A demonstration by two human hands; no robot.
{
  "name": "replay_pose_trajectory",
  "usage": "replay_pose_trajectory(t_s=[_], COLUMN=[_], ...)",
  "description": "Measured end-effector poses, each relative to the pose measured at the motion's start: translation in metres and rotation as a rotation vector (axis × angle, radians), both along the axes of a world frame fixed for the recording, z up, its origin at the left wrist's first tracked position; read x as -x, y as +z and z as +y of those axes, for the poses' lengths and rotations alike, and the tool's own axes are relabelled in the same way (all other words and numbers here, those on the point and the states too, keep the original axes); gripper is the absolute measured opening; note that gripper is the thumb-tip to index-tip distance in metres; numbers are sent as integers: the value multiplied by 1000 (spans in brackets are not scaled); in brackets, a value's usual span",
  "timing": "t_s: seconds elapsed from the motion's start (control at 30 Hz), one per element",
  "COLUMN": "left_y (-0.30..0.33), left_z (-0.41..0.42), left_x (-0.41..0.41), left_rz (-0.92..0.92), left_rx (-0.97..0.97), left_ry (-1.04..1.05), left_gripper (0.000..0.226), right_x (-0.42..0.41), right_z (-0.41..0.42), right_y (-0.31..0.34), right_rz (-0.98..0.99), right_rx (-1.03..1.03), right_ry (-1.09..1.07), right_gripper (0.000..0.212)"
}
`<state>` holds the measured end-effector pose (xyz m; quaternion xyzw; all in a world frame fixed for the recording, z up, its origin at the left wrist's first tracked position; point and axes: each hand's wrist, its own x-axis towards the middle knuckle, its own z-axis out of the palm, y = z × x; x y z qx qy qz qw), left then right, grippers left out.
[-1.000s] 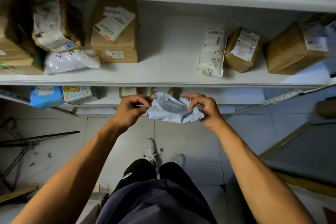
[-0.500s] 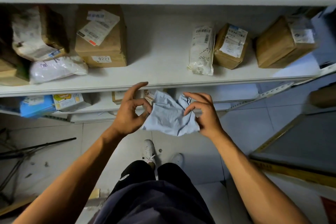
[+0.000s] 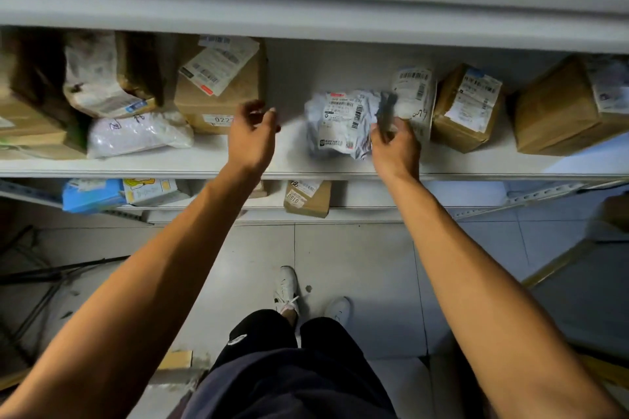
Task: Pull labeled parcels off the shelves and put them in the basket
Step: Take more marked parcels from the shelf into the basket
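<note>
— Head view first: where is the parcel seen?
— A crumpled grey mailer (image 3: 340, 124), label side up, is seen lying on the middle shelf (image 3: 292, 167), between the cardboard box marked 0227 (image 3: 218, 92) and an upright white bag parcel (image 3: 415, 99).

— What is done by the right hand?
— The right hand (image 3: 394, 150) is raised at the mailer's right edge. Its fingers are curled and something dark and blurred (image 3: 386, 112) appears to be pinched there; whether the mailer itself is gripped cannot be told, as motion blur spoils that spot.

— And the left?
— The left hand (image 3: 252, 136) is held over bare shelf just left of the mailer, apart from it, fingers loosely bent, nothing held.

— What else is stored nearby?
— Two more brown boxes (image 3: 466, 109) (image 3: 561, 112) are set to the right. A clear bag (image 3: 136, 133) and stacked parcels are kept at the left. On the lower shelf (image 3: 374, 211) a small box marked 0180 (image 3: 306, 197) and a blue packet (image 3: 92, 194) are seen. Tiled floor (image 3: 357, 265) and white shoes (image 3: 287, 286) are shown below.
</note>
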<state>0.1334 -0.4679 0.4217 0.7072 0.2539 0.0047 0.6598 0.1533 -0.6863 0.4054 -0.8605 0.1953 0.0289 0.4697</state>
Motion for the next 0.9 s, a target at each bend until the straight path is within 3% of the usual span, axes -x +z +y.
replay_pose_trajectory(t_s=[0.07, 0.17, 0.27, 0.4, 0.53, 0.67, 0.8, 0.9], left_y=[0, -4, -7, -4, -5, -3, 0, -10], left_z=[15, 45, 76, 91, 98, 104, 95, 81], left_x=[-3, -3, -14, -25, -23, -11, 10, 35], left_rz=[-71, -117, -32, 137, 86, 67, 111, 94], left_rx=[-298, -603, -760, -964, -826, -598, -518, -391], left_ry=[4, 94, 130, -24, -21, 106, 129, 23], left_gripper=[41, 56, 74, 83, 87, 82, 89, 69], right_x=[-4, 4, 3, -24, -44, -33, -7, 17], right_z=[10, 36, 75, 139, 175, 168, 145, 127], right_y=[-5, -16, -20, -3, 14, 1, -20, -28], right_rz=[-28, -175, -161, 192, 369, 296, 196, 132], right_rx=[90, 193, -52, -349, -392, -307, -274, -330], right_ry=[-11, 95, 170, 308, 381, 383, 306, 223], right_gripper=[54, 48, 39, 65, 78, 75, 57, 46])
